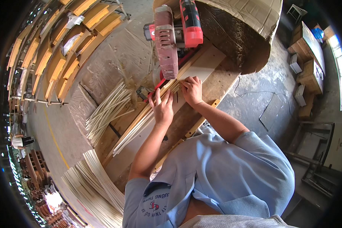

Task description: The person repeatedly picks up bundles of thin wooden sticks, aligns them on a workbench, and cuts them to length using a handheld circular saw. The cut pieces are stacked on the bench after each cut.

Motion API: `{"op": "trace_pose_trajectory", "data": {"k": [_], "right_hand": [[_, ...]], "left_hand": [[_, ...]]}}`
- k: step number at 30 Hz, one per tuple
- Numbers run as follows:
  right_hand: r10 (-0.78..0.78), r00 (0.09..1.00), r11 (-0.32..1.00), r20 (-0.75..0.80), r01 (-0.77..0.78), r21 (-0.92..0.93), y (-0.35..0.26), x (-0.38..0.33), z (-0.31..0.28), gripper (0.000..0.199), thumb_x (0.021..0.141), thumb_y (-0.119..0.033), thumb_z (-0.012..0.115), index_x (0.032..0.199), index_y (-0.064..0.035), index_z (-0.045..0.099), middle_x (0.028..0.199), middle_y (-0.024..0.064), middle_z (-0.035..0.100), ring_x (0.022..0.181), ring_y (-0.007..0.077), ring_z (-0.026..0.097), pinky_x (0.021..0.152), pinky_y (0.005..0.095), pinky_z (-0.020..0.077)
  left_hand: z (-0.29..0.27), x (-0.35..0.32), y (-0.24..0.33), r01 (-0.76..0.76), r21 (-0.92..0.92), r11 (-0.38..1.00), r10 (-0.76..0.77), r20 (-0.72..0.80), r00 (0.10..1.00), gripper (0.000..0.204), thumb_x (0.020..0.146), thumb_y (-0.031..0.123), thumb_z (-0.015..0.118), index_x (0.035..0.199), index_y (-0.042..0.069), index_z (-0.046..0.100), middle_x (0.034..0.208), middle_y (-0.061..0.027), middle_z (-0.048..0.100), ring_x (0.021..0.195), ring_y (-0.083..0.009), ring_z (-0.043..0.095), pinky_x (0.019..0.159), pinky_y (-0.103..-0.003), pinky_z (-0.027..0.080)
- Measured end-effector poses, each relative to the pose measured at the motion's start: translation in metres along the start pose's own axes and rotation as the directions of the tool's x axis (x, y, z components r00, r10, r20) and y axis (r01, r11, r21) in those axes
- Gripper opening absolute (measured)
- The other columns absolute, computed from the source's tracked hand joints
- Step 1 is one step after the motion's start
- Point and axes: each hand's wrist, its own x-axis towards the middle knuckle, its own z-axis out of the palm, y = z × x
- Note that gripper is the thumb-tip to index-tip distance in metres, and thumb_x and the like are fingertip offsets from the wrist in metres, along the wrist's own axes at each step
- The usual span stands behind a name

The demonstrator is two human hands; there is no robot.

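Several slim, straight, wood-coloured strips (135, 133) lie under the left hand (163, 113).

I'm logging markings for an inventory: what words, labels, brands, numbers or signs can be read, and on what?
Light-blue collared fabric shirt: dark lettering curving around a red emblem; partly legible, but I won't copy printed words.
Red-and-black power tool: pale mark on its round side, too small to read.
Pale flat panel at the right edge: red mark, too blurred to read.
Thin pale wood-like strips: none visible.
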Motion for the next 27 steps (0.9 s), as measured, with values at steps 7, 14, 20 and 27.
{"op": "trace_pose_trajectory", "data": {"k": [7, 14, 20, 27], "right_hand": [[-0.041, 0.999, 0.999, -0.023, 0.041, -0.036, 0.005, 0.007, 0.004, 0.008, 0.086, -0.019, 0.074, 0.090, -0.0161, 0.081, 0.091, -0.0038, 0.066, 0.095, 0.0241, 0.057, 0.085, 0.0414, 0.0426], [-0.044, 0.999, 0.999, 0.019, 0.045, -0.022, 0.005, 0.006, 0.001, 0.014, 0.084, -0.017, 0.073, 0.094, -0.0178, 0.082, 0.094, -0.0044, 0.066, 0.097, 0.0240, 0.057, 0.086, 0.0413, 0.0431], [-0.051, 0.998, 0.998, 0.040, 0.052, -0.027, 0.006, 0.008, 0.000, 0.016, 0.084, -0.016, 0.072, 0.097, -0.0179, 0.082, 0.094, -0.0040, 0.066, 0.097, 0.0246, 0.057, 0.087, 0.0416, 0.0438], [-0.163, 0.971, 0.986, 0.174, 0.156, 0.058, -0.010, 0.004, -0.023, 0.036, 0.086, -0.013, 0.069, 0.121, -0.0118, 0.073, 0.120, 0.0037, 0.064, 0.111, 0.0288, 0.057, 0.096, 0.0447, 0.0455]], "left_hand": [[0.001, 0.008, -0.002, -0.001, 0.037, 0.999, 0.001, 0.024, 1.000, 0.043, 0.090, 0.008, 0.065, 0.132, 0.015, 0.070, 0.146, 0.0029, 0.062, 0.148, -0.0380, 0.038, 0.118, -0.070, 0.025], [0.001, 0.007, -0.001, 0.000, 0.039, 0.999, -0.001, 0.026, 1.000, 0.043, 0.090, 0.008, 0.064, 0.132, 0.015, 0.071, 0.146, 0.0027, 0.062, 0.147, -0.0380, 0.039, 0.118, -0.070, 0.024], [0.002, 0.008, -0.001, -0.005, 0.032, 0.999, 0.005, 0.013, 1.000, 0.042, 0.090, 0.008, 0.064, 0.131, 0.015, 0.071, 0.145, 0.0022, 0.063, 0.147, -0.0382, 0.040, 0.117, -0.070, 0.025], [0.003, 0.005, -0.003, 0.040, 0.033, 0.999, -0.042, 0.057, 0.997, 0.040, 0.096, 0.013, 0.057, 0.133, 0.016, 0.070, 0.147, 0.0016, 0.062, 0.150, -0.0370, 0.036, 0.116, -0.072, 0.025]]}}
